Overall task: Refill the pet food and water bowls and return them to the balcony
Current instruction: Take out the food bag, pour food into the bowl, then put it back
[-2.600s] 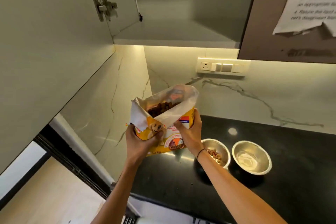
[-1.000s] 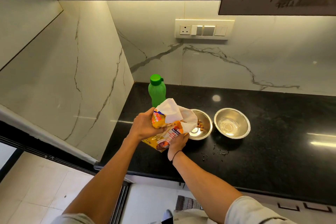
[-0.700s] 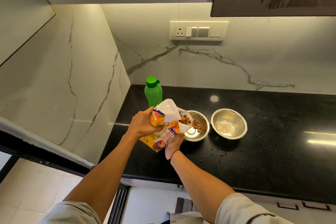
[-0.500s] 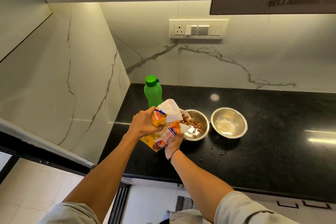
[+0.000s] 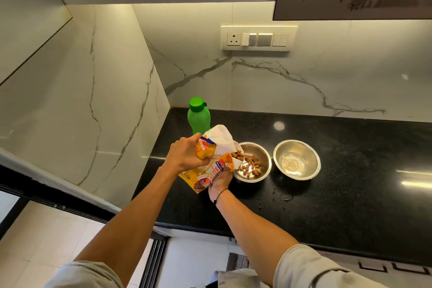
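Note:
A yellow pet food bag (image 5: 205, 168) is tipped on its side over the left steel bowl (image 5: 263, 154), its white open mouth at the bowl's rim. Brown kibble (image 5: 249, 165) spills from it into the bowl. My left hand (image 5: 184, 155) grips the bag's upper side from the left. My right hand (image 5: 219, 182) holds the bag from beneath, near the mouth. The right steel bowl (image 5: 297, 159) stands beside the first and holds a little clear water.
A green capped bottle (image 5: 198, 116) stands behind the bag in the corner of the black countertop (image 5: 350, 182). Dark crumbs (image 5: 278, 199) lie in front of the bowls. Marble walls close the left and back; a switch panel (image 5: 257, 38) sits above. The counter's front edge is near my arms.
The bag came down from chest height and was tipped over the left bowl. Over the last second more kibble has poured out and piled up in that bowl.

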